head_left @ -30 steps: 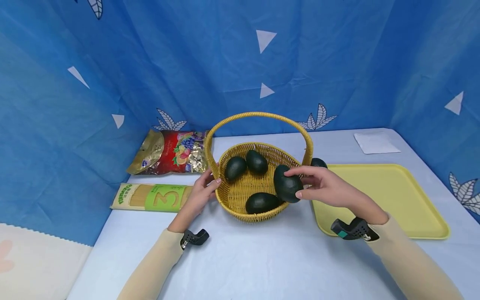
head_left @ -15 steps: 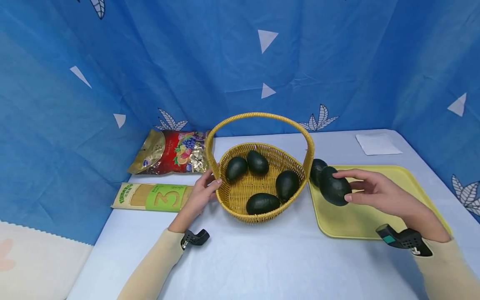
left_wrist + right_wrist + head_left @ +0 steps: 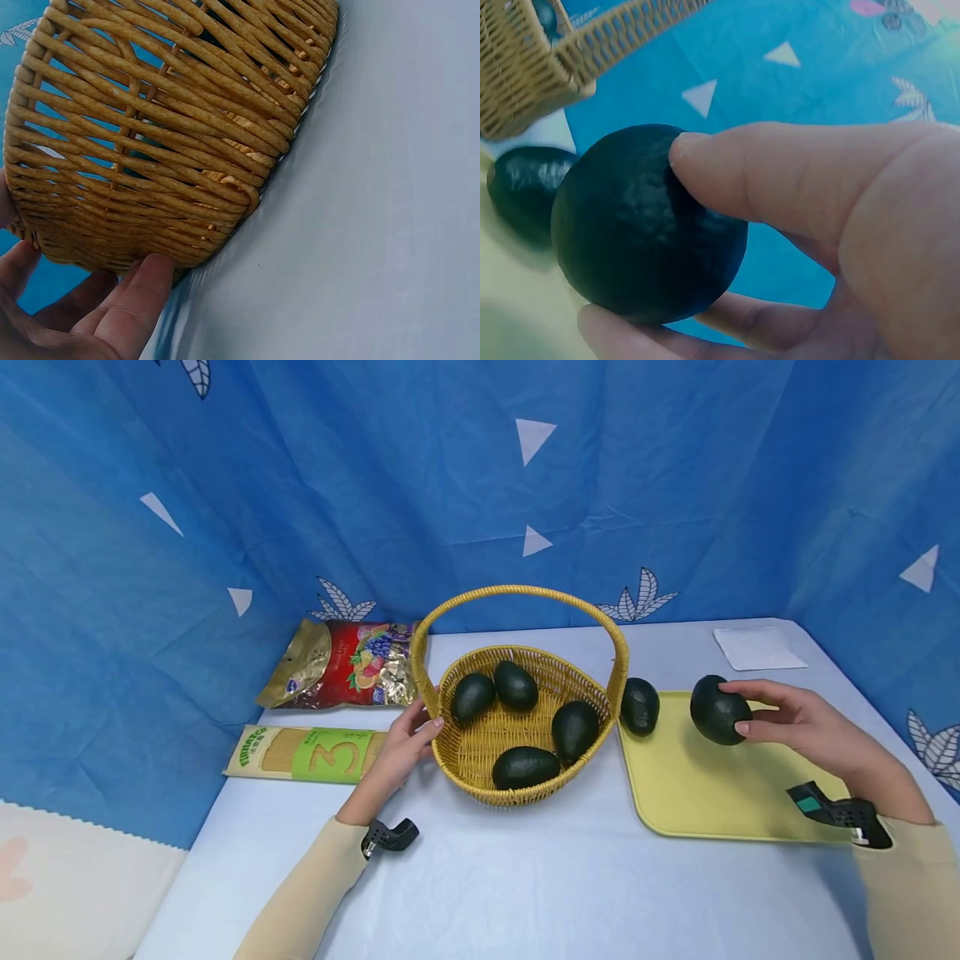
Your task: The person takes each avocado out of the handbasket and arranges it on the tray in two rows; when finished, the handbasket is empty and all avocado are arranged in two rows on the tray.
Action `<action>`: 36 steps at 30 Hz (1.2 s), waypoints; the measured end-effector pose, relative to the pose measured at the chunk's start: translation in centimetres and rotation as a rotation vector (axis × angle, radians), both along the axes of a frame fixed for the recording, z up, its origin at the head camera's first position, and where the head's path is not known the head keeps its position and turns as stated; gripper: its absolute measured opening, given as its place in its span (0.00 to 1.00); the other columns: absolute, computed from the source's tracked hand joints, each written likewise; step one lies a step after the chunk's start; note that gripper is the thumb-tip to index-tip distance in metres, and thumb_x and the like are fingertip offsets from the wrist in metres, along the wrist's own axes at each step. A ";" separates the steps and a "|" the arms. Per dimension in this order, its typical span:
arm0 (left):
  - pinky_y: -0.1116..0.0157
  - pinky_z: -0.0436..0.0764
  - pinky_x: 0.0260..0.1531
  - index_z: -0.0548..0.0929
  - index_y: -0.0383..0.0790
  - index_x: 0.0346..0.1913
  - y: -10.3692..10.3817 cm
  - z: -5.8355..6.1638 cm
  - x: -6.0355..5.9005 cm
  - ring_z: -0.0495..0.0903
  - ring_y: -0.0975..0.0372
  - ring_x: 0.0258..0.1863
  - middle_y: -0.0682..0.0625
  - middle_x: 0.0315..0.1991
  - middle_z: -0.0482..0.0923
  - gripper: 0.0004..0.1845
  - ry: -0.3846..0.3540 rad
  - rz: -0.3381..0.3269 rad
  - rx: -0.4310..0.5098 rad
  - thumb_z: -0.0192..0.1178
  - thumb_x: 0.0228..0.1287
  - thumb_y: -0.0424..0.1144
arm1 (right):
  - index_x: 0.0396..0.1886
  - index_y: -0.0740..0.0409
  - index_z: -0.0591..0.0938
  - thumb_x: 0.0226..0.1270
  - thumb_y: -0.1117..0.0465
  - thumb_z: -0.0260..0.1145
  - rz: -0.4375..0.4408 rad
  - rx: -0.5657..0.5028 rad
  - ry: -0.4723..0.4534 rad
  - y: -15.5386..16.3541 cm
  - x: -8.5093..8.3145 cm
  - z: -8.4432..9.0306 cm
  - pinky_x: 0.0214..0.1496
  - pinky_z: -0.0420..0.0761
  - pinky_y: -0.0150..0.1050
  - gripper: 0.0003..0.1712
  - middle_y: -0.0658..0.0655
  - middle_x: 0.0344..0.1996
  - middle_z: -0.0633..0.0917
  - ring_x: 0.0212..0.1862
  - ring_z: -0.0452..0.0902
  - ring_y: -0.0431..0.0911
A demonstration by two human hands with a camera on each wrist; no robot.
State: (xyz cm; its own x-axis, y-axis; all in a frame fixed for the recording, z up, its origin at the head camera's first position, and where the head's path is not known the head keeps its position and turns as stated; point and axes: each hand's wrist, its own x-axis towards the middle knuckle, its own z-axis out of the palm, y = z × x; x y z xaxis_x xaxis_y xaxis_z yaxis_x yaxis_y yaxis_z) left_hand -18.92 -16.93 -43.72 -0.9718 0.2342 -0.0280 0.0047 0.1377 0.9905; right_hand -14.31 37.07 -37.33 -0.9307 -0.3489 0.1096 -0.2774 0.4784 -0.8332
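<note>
Pale-blue desk (image 3: pixel 525 877): bare stretch along the near edge, open room for both arms.
Tray (image 3: pixel 697 793): yellow, flat, low rim, at the desk's right side; one avocado (image 3: pixel 640 706) rests at its far-left corner.
Basket (image 3: pixel 480 760): wicker, tall hoop handle, centre of desk, four avocados inside; the handle bars any sideways exit.
Left hand (image 3: pixel 405 747): fingers resting on the basket's left wall, steadying it.
Right hand (image 3: pixel 795 722): thumb and fingers wrapped round the held avocado (image 3: pixel 718 710), above the tray's far edge.
Handling (judgement): firm, rounded, pebbled skin, moderate weight; grip across the widest part.
</note>
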 end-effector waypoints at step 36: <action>0.65 0.89 0.49 0.57 0.46 0.81 0.2 0.1 0.0 0.75 0.44 0.64 0.31 0.72 0.66 0.34 -0.021 0.030 -0.002 0.54 0.77 0.36 | 0.81 0.63 0.54 0.82 0.59 0.53 -0.247 0.038 -0.188 0.6 -2.8 -4.6 0.40 0.85 0.24 0.35 0.79 0.70 0.59 0.44 0.68 0.16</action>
State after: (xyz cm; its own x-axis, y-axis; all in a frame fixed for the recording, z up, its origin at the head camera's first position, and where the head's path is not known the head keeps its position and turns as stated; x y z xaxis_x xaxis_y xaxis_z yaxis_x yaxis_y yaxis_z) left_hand -18.96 -16.68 -43.59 -0.9775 0.2054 -0.0490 -0.0203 0.1392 0.9901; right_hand -17.10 37.72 -41.97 -0.9906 -0.1101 -0.0818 0.0088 0.5440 -0.8391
